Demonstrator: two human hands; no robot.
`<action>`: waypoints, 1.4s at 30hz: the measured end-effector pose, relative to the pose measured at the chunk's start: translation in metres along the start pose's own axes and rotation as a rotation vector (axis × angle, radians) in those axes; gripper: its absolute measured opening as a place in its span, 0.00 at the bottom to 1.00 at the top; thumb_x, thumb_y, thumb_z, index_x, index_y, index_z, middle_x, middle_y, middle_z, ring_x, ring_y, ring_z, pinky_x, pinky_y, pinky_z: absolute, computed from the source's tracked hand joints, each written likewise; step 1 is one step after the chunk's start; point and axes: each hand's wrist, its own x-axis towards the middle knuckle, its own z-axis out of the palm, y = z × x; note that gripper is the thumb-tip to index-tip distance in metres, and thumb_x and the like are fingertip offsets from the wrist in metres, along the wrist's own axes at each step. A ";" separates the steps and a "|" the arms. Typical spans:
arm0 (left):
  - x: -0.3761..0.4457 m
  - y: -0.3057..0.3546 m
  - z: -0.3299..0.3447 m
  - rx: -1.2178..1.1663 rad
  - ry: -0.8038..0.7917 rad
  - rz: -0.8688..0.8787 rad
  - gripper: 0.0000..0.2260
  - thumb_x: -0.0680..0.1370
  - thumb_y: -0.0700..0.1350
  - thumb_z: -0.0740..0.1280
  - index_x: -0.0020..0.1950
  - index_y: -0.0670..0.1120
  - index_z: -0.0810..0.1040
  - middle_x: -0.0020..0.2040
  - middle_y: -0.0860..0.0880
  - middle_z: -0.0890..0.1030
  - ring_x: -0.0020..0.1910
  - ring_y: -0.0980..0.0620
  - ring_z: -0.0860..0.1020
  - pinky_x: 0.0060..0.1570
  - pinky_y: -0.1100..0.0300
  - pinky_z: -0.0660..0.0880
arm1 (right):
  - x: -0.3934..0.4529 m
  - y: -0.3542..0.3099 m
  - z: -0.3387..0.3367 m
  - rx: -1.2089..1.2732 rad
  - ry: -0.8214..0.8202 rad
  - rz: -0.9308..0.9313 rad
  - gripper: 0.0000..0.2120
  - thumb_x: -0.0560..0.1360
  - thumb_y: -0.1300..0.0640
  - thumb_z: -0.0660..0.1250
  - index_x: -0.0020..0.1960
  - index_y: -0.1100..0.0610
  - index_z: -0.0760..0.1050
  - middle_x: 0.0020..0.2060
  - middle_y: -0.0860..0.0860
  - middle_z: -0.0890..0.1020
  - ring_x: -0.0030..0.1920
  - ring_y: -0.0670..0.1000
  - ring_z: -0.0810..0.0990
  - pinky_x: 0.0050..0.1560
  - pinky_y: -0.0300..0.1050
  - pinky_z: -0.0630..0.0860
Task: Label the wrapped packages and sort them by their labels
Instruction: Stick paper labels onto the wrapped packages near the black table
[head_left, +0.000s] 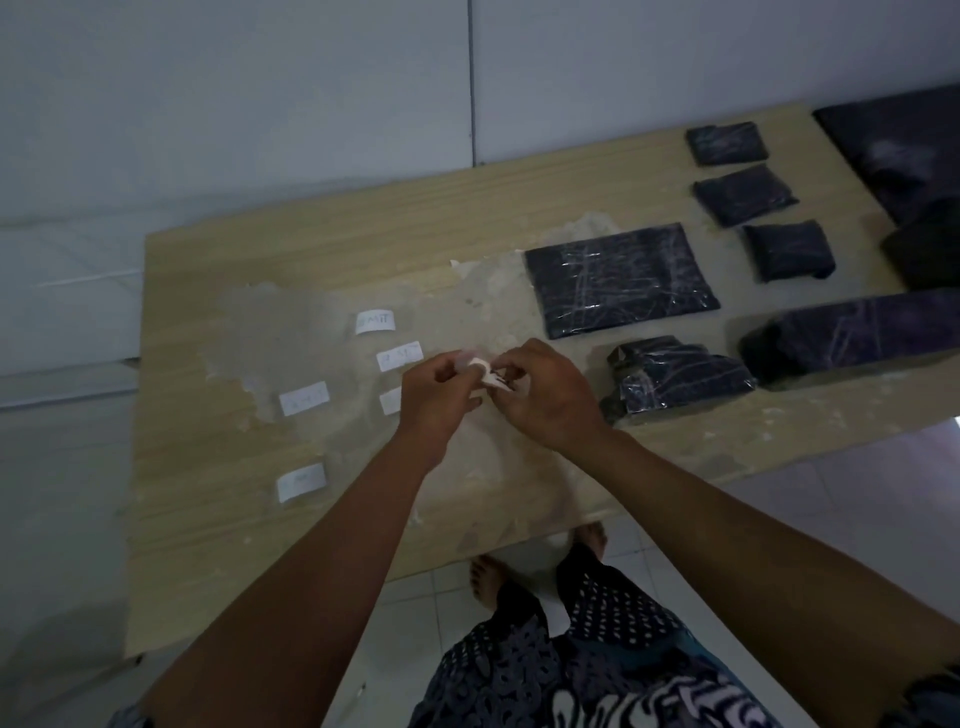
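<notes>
Hands meet above the near-middle of the wooden table (218, 519), where you are working a small white paper label (485, 371) between them: your left hand (434, 397) pinches one end with thumb and forefinger, your right hand (545, 395) pinches the other with curled fingertips, apparently peeling it from its backing, though the blur hides the exact pinch. Loose labels lie to your left on the worn, patchy tabletop: one near the front edge (301, 482), one further in (304, 398), one half hidden behind your left hand (389, 401), and two beyond, (399, 356) and (375, 322), each a small white rectangle with faint handwriting too small to read. Wrapped packages lie to your right, all dark and glossy under crinkled clear film and tape. Closest is a lumpy bundle (675, 376), just beside your right hand, its long axis running left to right; that hand is the nearer one for pressing a label onto it. Beyond it sits a flat rectangular package (621, 280), and to its right a long block-shaped one (852, 335). Further back, three small squarish packages (743, 195) stand in a row toward the wall, with larger dark bundles (904, 150) at the far right edge. None shows a label yet, so labelling looks barely begun.
</notes>
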 end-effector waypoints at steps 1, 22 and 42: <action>0.001 0.001 0.000 -0.003 0.011 0.007 0.11 0.76 0.39 0.70 0.58 0.45 0.80 0.51 0.44 0.83 0.49 0.48 0.83 0.45 0.57 0.81 | 0.000 0.002 -0.004 0.028 -0.009 -0.010 0.16 0.70 0.53 0.74 0.56 0.53 0.80 0.47 0.47 0.77 0.46 0.47 0.79 0.45 0.41 0.75; -0.037 0.051 0.167 0.468 -0.236 0.377 0.08 0.71 0.38 0.75 0.48 0.46 0.81 0.42 0.49 0.84 0.38 0.54 0.81 0.39 0.65 0.77 | -0.009 0.084 -0.184 0.563 0.221 0.391 0.05 0.75 0.60 0.72 0.42 0.54 0.79 0.37 0.50 0.81 0.36 0.42 0.79 0.40 0.36 0.77; -0.084 0.086 0.468 0.424 -0.242 0.530 0.02 0.77 0.44 0.70 0.48 0.48 0.82 0.43 0.53 0.83 0.40 0.60 0.81 0.40 0.65 0.78 | -0.074 0.284 -0.409 0.188 0.452 0.309 0.20 0.74 0.51 0.72 0.65 0.50 0.74 0.50 0.46 0.82 0.52 0.46 0.81 0.56 0.51 0.79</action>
